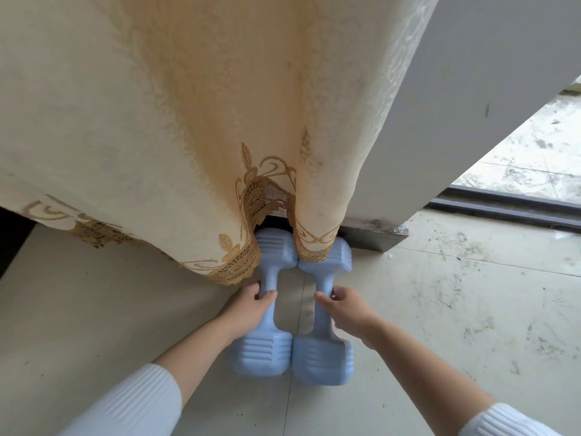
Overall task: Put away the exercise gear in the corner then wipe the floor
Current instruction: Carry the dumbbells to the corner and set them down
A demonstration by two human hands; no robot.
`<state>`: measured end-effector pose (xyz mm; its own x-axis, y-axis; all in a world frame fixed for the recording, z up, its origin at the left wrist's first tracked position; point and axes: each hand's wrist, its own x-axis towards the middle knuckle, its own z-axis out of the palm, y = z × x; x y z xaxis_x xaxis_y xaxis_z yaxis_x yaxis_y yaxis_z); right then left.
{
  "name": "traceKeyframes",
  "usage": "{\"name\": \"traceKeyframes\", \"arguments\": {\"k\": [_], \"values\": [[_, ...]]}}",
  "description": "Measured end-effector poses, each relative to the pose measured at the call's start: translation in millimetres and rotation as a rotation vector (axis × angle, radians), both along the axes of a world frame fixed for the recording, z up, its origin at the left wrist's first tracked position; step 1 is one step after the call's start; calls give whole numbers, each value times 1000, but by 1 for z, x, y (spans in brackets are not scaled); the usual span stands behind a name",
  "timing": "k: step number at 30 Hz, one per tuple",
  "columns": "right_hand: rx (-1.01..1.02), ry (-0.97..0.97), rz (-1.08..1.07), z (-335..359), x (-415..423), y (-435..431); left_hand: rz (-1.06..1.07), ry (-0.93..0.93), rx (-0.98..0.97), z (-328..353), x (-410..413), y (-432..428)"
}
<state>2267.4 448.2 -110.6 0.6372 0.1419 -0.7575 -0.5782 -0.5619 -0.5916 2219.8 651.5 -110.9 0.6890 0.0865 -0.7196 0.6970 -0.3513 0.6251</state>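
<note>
Dumbbells of pale blue ribbed plastic, two in all, are laid side by side on the pale tiled floor point(440, 309), with their heads touching. The left dumbbell point(262, 350) is held at its handle by the left hand point(251, 305), whose fingers point(270, 295) are curled round the bar. The right dumbbell point(322, 357) is held in the same way by the right hand point(345, 306), its fingers point(323, 298) clamped on the handle.

Beyond the fingers, the far heads are partly covered by the lace-trimmed hem of a cream and gold embroidered curtain point(188, 121). Nearer than the fingers, the near heads are seen in full between two white ribbed sleeves point(135, 401). Beyond the fingers to the right, a grey-white wall corner point(471, 89) is seen, and past it a dark door track point(503, 206). The floor to the right of the fingers is marked with dark smudges.
</note>
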Motion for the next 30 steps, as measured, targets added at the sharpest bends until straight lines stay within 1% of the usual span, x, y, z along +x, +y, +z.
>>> {"name": "traceKeyframes", "arguments": {"k": [3, 5, 9, 12, 16, 19, 22, 26, 30], "values": [[-89, -66, 111, 8, -2, -3, -109, 22, 119, 5, -5, 1], [-156, -91, 165, 24, -5, -6, -144, 40, 169, 13, -14, 3], [-218, -106, 177, 90, -21, -4, -3, 79, 236, 67, -52, 2], [-250, -126, 267, 166, -40, 6, 123, 48, 236, 136, -80, 0], [-253, -193, 417, 292, -67, 28, 248, -14, 246, 259, -115, 1], [-253, -267, 573, 390, -92, 42, 250, -74, 326, 361, -144, 3], [-239, -327, 675, 477, -124, 51, 255, -107, 442, 456, -184, -1], [-220, -417, 828, 564, -177, 49, 300, -101, 530, 549, -251, -25], [-181, -470, 999, 616, -233, 29, 436, -96, 616, 609, -324, -67]]}}
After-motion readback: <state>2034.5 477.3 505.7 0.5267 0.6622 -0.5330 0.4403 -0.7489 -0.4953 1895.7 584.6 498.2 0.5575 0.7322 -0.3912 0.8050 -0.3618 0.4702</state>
